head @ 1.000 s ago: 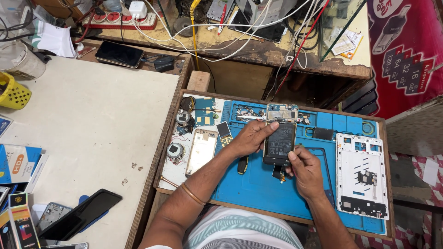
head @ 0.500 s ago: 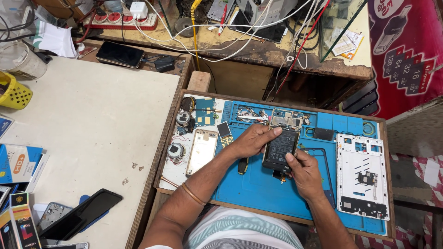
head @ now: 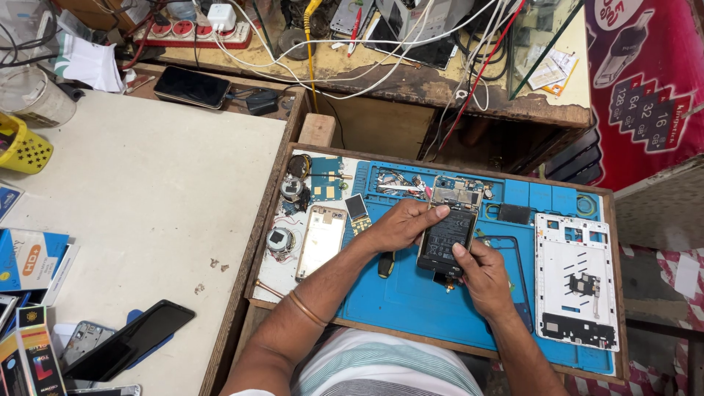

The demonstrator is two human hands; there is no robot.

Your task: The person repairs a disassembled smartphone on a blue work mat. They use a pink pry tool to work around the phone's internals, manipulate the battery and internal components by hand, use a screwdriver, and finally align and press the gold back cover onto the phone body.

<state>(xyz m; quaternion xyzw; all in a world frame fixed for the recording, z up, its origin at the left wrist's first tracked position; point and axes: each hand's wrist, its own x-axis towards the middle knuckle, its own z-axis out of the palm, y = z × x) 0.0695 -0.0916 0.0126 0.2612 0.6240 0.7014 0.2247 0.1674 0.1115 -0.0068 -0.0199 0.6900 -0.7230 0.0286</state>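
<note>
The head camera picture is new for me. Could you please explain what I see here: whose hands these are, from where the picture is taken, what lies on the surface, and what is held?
The picture comes from a camera worn on a person's head, looking down, so both hands belong to that person. There is no machine.

The left hand and the right hand together hold an opened phone, its dark inside facing up, above a blue work mat that lies on a wooden tray.

On the mat, to the right, lies a white phone frame. To the left lie a pale back cover and some small round parts.

Further left is a pale table with a black phone near its front edge, a yellow basket and some boxes. Behind the tray, a shelf carries many cables.
</note>
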